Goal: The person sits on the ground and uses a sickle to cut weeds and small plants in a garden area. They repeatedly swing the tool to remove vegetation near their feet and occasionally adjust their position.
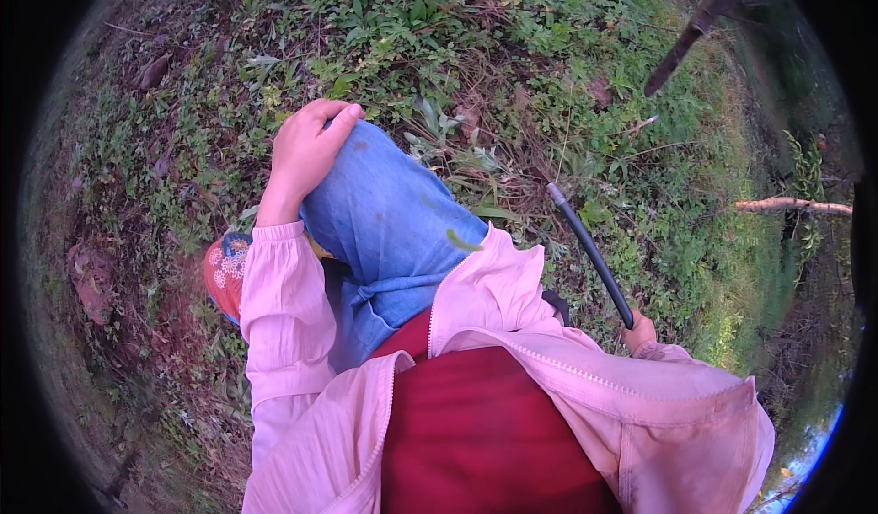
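Observation:
My left hand (pixel 309 147) rests on the knee of my blue jeans (pixel 391 198), its fingers curled over the far side of the knee, with no tool in it. At the lower right my right hand (pixel 639 332) is closed round the near end of a long dark handle (pixel 593 257). A grey metal collar (pixel 554 194) caps the handle's far end, low over the weeds. A narrow dark piece seems to run on from the collar into dry stems; its shape is unclear.
Low green weeds (pixel 411 27) and dry stems cover the ground. A dark branch (pixel 675 58) juts in at the upper right, and a pale branch (pixel 789 204) at the right. Reddish stones (pixel 92 281) lie at the left. A patterned red and blue item (pixel 226 270) is beside my left sleeve.

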Demonstrator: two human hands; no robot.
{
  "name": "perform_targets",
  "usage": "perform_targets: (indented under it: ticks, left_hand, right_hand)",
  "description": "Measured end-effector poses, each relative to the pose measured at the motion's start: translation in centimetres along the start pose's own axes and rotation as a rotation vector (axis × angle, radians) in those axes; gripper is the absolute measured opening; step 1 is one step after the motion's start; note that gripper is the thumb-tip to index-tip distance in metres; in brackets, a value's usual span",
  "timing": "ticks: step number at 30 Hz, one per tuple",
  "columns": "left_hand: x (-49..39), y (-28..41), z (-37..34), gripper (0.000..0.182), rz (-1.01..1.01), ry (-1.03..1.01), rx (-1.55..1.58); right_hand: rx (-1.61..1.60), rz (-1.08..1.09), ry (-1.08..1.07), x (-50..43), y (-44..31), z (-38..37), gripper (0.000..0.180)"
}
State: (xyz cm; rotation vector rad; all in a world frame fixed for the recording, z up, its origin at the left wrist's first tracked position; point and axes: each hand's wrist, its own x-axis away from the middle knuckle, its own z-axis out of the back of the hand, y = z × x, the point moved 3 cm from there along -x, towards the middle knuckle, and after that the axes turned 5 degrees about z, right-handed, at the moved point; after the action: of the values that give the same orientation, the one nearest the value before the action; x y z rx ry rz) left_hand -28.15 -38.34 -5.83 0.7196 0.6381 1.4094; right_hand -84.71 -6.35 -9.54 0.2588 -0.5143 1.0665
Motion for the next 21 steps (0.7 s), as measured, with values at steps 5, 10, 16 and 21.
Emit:
perform_targets:
  ticks: [5,10,16,21]
  left_hand:
    - [-0.8,0.6,-0.7,0.040,-0.003,-0.031,-0.003]
    - [-1.5,0.9,-1.3,0.041,-0.002,-0.018,-0.015]
    - [-1.5,0.4,-1.1,0.042,0.000,-0.017,-0.017]
    - [-0.9,0.3,-0.7,0.042,0.008,-0.010,-0.026]
  right_hand:
    - [-0.322,-0.080,0.031,1.0,-3.1,-0.9,0.031]
    - [-0.690,0.023,0.196,-6.3,-14.8,-0.9,0.036]
    - [-0.338,0.068,0.183,-14.0,-17.1,-1.6,0.038]
    - [-0.332,-0.106,0.070,-5.4,-4.7,-7.9,0.036]
